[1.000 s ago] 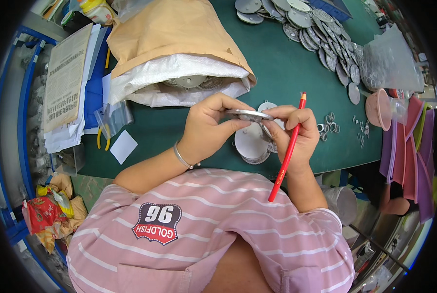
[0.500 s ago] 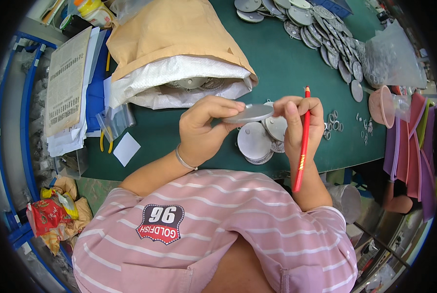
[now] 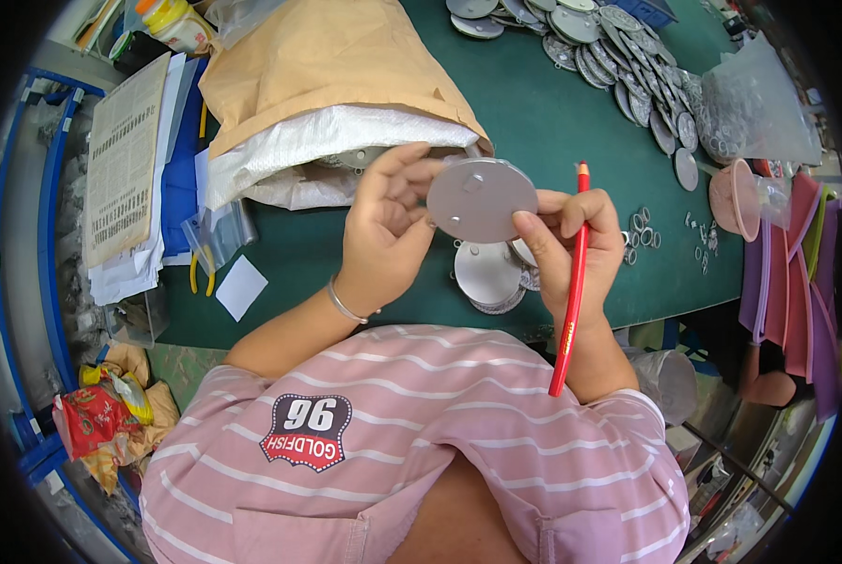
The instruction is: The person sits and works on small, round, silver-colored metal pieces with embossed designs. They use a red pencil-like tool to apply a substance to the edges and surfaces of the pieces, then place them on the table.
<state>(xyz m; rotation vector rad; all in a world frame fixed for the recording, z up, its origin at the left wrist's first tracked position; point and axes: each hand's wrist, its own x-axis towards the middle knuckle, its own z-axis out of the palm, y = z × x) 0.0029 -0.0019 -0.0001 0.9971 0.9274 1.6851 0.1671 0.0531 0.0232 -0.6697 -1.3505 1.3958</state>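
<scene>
My right hand point(image 3: 576, 246) pinches the right edge of a round grey metal disc point(image 3: 482, 200) and also holds a red pencil point(image 3: 573, 301) between its fingers. The disc's flat face is turned up toward me, with small raised spots on it. At its left edge is my left hand point(image 3: 386, 221), fingers apart and slightly blurred; whether a fingertip touches the rim I cannot tell. Beneath the held disc, a small pile of similar discs point(image 3: 488, 273) lies on the green table point(image 3: 364, 282).
An open paper sack point(image 3: 336, 66) with a white woven lining holds more discs. A large heap of discs point(image 3: 628, 70) spreads across the back right. Small rings point(image 3: 639, 230), a pink cup point(image 3: 734, 199) and a clear plastic bag point(image 3: 759, 108) are at right; papers point(image 3: 125, 155) lie at left.
The disc has tilted from nearly edge-on to face-up toward me and moved slightly up. My left fingers have loosened from it and spread. The pencil's lower end has swung a little left.
</scene>
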